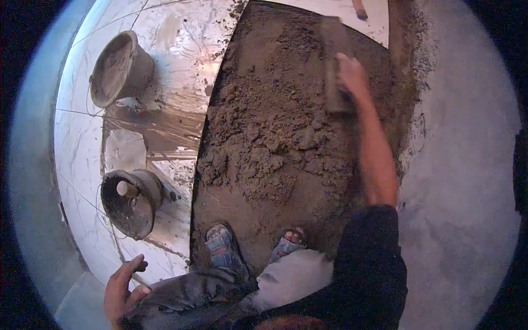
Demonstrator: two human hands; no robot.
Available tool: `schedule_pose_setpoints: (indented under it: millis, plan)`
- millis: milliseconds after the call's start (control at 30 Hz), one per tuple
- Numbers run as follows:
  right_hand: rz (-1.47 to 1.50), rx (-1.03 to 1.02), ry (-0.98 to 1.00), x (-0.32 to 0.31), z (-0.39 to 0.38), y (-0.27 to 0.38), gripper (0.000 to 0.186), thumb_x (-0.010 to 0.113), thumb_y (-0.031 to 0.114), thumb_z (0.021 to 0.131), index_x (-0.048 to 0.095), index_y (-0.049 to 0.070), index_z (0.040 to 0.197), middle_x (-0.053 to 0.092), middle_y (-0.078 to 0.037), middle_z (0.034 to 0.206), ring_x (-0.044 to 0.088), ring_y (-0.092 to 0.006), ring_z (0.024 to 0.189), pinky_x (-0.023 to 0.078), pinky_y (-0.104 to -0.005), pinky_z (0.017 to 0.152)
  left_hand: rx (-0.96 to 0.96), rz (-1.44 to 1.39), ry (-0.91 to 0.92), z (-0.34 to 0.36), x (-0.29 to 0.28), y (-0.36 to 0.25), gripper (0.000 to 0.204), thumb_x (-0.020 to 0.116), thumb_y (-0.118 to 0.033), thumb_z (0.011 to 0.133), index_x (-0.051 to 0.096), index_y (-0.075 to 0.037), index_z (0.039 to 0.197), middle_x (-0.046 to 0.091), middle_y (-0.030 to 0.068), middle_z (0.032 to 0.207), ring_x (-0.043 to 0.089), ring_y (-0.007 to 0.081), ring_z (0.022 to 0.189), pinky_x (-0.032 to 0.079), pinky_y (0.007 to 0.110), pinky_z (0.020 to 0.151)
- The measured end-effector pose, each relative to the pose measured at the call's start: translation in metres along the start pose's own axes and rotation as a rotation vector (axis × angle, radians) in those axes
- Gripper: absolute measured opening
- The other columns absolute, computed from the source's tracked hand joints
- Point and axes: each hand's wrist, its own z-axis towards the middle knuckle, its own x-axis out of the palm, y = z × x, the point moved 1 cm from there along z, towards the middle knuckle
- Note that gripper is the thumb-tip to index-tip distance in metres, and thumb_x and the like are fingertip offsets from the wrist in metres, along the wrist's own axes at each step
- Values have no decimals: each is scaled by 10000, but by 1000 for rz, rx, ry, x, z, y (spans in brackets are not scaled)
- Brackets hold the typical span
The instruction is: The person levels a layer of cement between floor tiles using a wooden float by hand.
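My right hand (352,76) reaches far ahead and grips a long, narrow, mortar-smeared board (331,49), somewhat blurred. The board lies on or just over a bed of damp, dark mortar (269,99); I cannot tell whether it touches. Ahead of my feet the mortar is lumpy and loose, while close to my sandals (221,245) it looks flatter. My left hand (124,291) hangs beside my left knee, fingers apart, with nothing in it. Two mortar-caked buckets stand to the left, and the nearer bucket (148,190) is the closest object to that hand.
The farther bucket (135,69) is tipped toward the left in view. Marbled white tiles (77,143), streaked with wet mortar, border the bed on the left. Another white tile (324,6) lies at the far end with a wooden handle (359,8) on it. A grey wall (462,165) bounds the right.
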Motion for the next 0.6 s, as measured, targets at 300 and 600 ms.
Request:
schedule_pose_setpoints:
  millis: [300, 600]
  plan:
    - [-146, 189, 405, -74, -213, 39, 356, 499, 383, 799, 490, 33, 860, 589, -188, 775, 571, -373, 720, 446, -442, 636, -96, 11, -126, 6, 4, 1, 649, 573, -457, 723, 448, 8, 1158, 559, 178, 995, 538, 283, 940, 377, 349, 840]
    - [-481, -90, 553, -21, -142, 44, 348, 469, 376, 795, 487, 54, 927, 595, -211, 785, 589, -355, 742, 471, -464, 628, 168, 39, 64, 17, 3, -16, 679, 585, -435, 714, 402, 20, 1184, 543, 197, 991, 532, 310, 925, 403, 365, 810]
